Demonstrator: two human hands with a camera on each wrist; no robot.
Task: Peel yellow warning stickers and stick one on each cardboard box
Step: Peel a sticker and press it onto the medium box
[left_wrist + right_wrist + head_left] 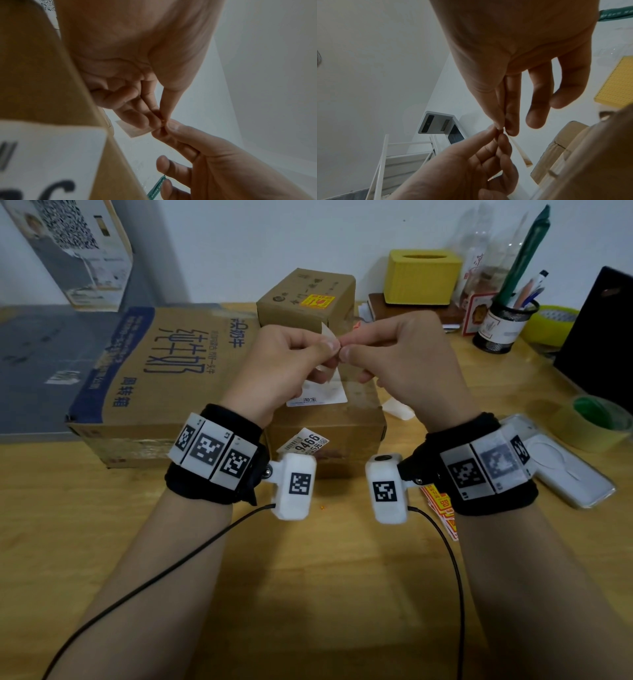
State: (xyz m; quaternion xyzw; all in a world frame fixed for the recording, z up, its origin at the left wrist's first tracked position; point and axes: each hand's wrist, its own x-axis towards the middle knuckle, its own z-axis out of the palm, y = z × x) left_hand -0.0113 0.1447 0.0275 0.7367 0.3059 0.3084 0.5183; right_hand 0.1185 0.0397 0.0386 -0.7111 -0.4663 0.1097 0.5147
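Note:
My left hand and right hand meet fingertip to fingertip above the middle cardboard box. Both pinch one corner of a small sticker on its pale backing. It shows as a tan slip in the left wrist view and as an edge-on strip in the right wrist view. Whether the sticker has parted from the backing I cannot tell. The small box at the back carries a yellow sticker. A large printed box lies at the left. More yellow stickers lie under my right wrist.
A yellow tissue box, a mesh pen holder and a yellow tape roll stand at the back right. A green tape roll and a white power bank lie at the right. A black panel stands at the right edge.

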